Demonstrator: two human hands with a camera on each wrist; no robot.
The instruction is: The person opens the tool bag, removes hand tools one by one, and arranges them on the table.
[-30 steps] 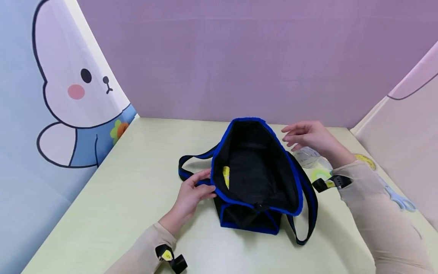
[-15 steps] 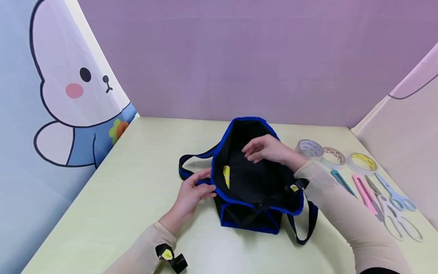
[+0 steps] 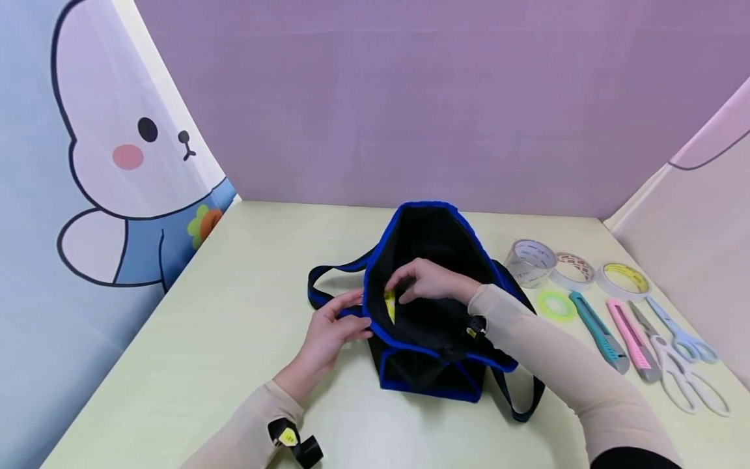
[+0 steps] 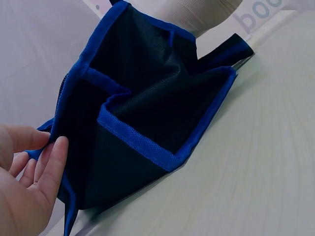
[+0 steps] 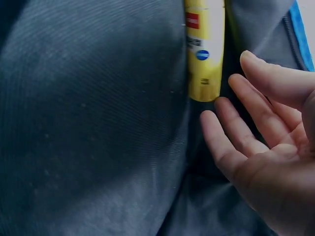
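Observation:
A black tool bag [image 3: 424, 371] with blue trim stands in the middle of the table, its mouth wide. My left hand [image 3: 327, 339] holds the bag's left rim; in the left wrist view, thumb and fingers of that hand [image 4: 29, 182] pinch the blue edge. Inside the bag, against its left wall, is a yellow glue stick [image 3: 389, 306]. My right hand [image 3: 430, 281] reaches into the mouth beside it. Seen from the right wrist, the fingers of the right hand [image 5: 275, 147] are loosely bent near the lower end of the glue stick [image 5: 205, 54], without gripping it.
On the right lie a clear tape roll [image 3: 530, 264], more tape rolls [image 3: 574, 270], a green ring [image 3: 556, 306], a teal cutter [image 3: 597, 332], a pink cutter [image 3: 633, 339], white scissors [image 3: 674, 365] and blue scissors [image 3: 682, 332]. Straps [image 3: 336, 268] loop out from the bag's sides.
My right hand has moved left from beyond the bag's right side, over its mouth and down inside to the glue stick. The left hand has kept its place on the rim.

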